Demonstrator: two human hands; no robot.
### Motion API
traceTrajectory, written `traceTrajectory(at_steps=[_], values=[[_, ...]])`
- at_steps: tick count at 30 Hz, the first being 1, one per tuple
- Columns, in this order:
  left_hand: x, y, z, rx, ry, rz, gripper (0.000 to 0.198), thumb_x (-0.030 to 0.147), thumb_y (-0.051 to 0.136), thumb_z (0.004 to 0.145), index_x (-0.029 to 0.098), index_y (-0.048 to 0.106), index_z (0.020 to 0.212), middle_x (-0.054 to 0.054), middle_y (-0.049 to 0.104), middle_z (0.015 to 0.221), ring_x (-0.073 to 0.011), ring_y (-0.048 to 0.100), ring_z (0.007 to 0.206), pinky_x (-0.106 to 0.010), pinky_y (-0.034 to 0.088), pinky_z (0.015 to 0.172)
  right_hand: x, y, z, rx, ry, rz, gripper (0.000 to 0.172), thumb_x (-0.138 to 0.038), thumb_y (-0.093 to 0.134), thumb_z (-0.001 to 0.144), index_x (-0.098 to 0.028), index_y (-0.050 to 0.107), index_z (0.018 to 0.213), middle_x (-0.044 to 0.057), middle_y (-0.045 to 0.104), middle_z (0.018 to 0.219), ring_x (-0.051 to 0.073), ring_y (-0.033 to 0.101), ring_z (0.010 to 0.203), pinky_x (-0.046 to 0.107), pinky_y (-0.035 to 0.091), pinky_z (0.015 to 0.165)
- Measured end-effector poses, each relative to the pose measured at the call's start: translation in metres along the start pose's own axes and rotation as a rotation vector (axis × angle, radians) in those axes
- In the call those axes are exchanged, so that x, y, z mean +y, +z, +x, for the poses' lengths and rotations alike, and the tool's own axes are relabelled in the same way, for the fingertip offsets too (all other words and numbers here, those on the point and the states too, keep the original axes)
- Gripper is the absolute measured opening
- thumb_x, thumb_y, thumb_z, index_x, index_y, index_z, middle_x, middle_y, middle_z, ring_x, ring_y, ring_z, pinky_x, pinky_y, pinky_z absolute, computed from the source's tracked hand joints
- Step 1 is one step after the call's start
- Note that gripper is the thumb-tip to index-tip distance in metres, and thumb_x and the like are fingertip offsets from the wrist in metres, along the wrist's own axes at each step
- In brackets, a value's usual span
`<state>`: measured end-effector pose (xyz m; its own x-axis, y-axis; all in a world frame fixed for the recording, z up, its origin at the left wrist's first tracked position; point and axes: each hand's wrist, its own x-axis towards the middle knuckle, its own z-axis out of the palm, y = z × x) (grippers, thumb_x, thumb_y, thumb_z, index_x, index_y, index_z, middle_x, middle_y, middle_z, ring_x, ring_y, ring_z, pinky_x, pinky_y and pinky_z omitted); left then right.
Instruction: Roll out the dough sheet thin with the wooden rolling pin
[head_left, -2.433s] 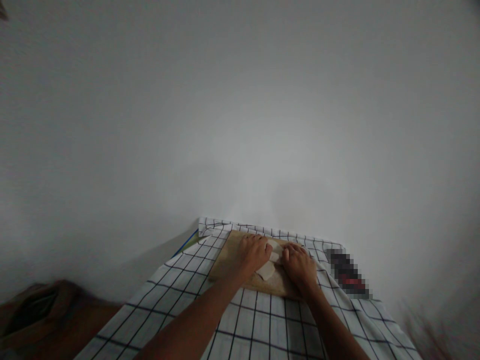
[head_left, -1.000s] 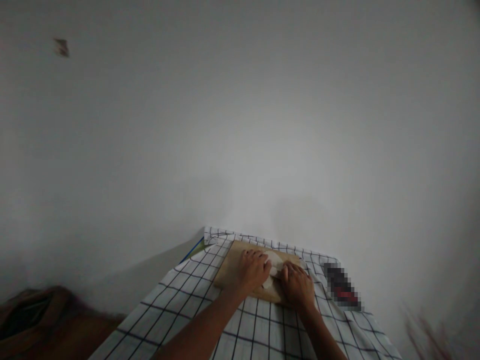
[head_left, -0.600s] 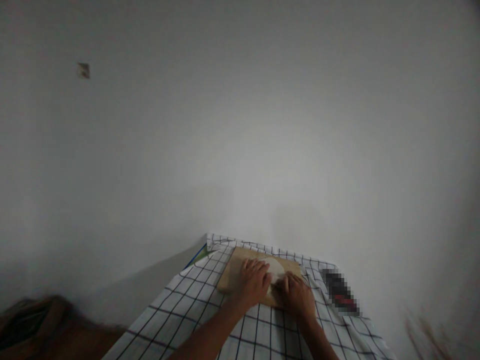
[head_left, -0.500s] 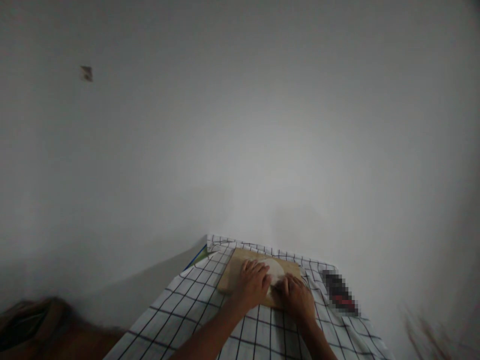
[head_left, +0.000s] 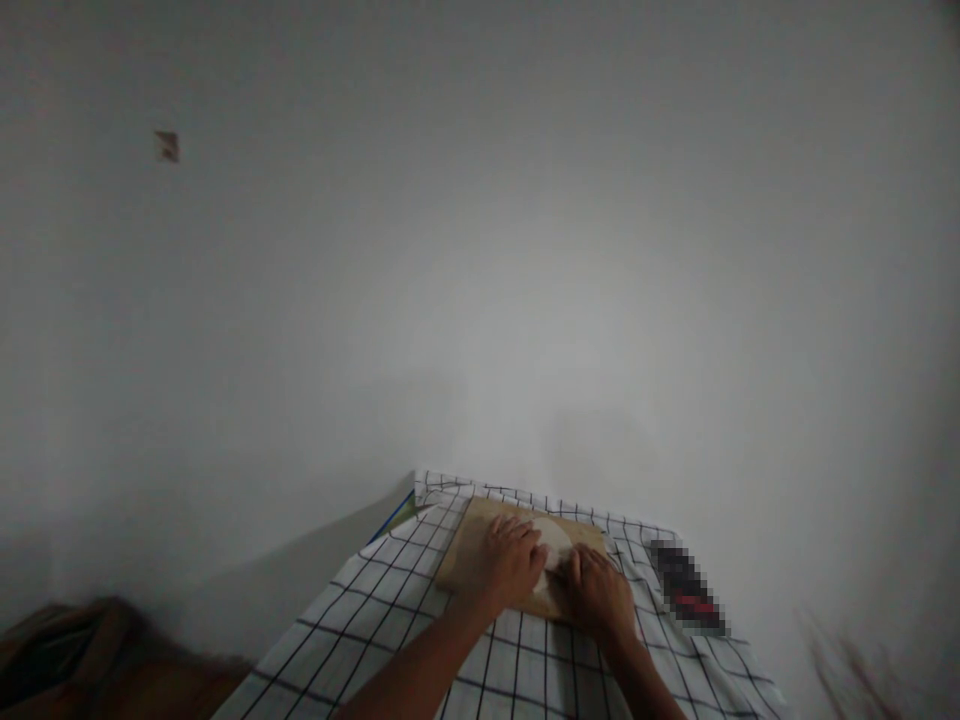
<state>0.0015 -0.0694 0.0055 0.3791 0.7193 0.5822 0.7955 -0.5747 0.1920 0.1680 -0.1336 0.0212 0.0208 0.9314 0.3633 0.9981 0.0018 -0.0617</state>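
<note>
1. Head view, progress: I judge the work as partway. The pale piece (head_left: 554, 542) lies on the far half of the wooden board (head_left: 466, 553) with both hands on it. Its far edge shows as a rounded, flattened lobe. The near part is hidden under the fingers, so I cannot tell how even it is or how much shaping is left.
2. The left hand (head_left: 513, 566) lies palm down on the piece's left side. Its grip is released, with the fingers laid out over the surface and pressing rather than clasping.
3. The right hand (head_left: 598, 596) sits just beside it, knuckles up and fingers curled towards the piece. I cannot tell whether this grip pinches the piece or only rests against it.
4. Materials: the piece looks soft, matt and off-white, like dough. The board is light brown wood, flat, with rounded corners. I see no tool or second piece on it.
5. The board rests on a checked cloth (head_left: 379, 625) that is white with thin dark lines. The cloth drapes over the desk, and a blue-green edge (head_left: 396, 516) peeks out at the far left corner.
6. A dark, blurred-out object (head_left: 687, 592) with a red patch lies on the cloth near the right hand, apart from the board.
7. Beyond the desk is a plain grey wall (head_left: 480, 260), smooth except for a small brownish mark (head_left: 166, 146) high on the left. A brown shape (head_left: 71, 655) at the lower left is too blurred to identify.
</note>
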Motion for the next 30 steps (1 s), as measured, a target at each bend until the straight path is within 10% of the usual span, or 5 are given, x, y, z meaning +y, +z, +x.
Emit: traceTrajectory(at_steps=[30], values=[[-0.012, 0.036, 0.048, -0.023, 0.048, 0.107, 0.033, 0.030, 0.041, 0.102, 0.018, 0.071, 0.094, -0.010, 0.074, 0.095, -0.0230, 0.065, 0.090, -0.039, 0.042, 0.085, 0.026, 0.031, 0.056, 0.027, 0.074, 0.082, 0.047, -0.035, 0.023, 0.105, -0.024, 0.069, 0.109, 0.007, 0.071, 0.120, 0.021, 0.066, 0.108, 0.034, 0.046, 0.090]])
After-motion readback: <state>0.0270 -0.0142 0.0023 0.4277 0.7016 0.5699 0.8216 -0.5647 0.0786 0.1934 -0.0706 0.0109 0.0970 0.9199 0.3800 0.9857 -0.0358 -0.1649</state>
